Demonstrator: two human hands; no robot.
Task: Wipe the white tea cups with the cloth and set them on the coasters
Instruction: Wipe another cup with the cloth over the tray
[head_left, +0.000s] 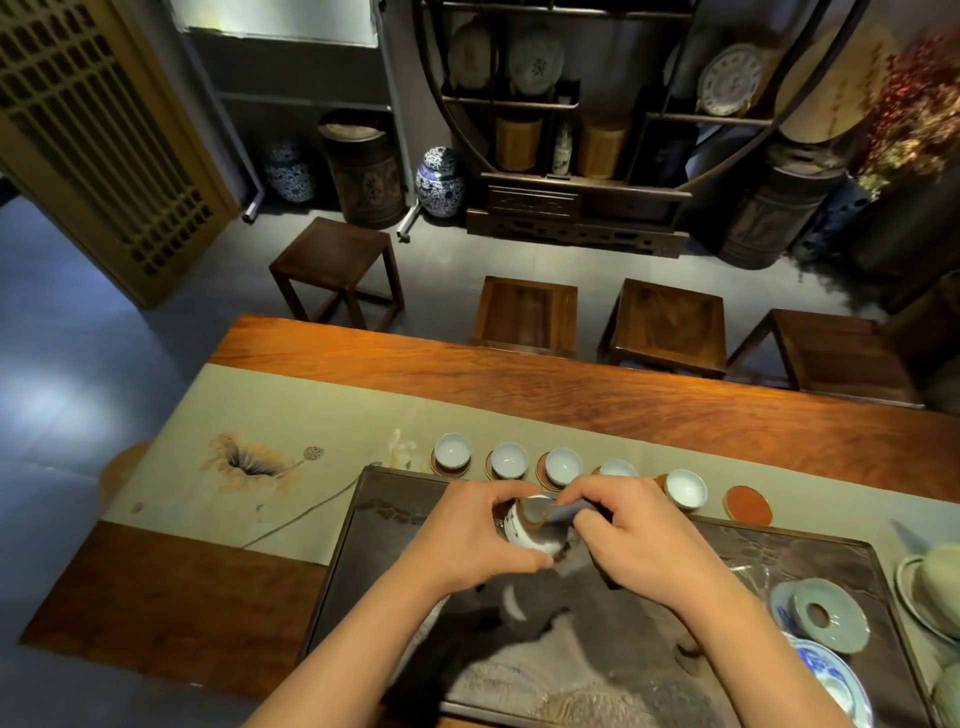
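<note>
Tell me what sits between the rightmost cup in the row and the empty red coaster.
Nothing: in the head view only bare runner separates the rightmost cup from the empty red coaster.

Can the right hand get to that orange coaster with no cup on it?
Probably yes. The empty coaster lies just beyond the right hand with nothing between them, but that hand is busy pinching the cloth in the cup.

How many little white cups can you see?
6. Five stand in a row on the runner: partly hidden. One cup is in the hands.
</note>
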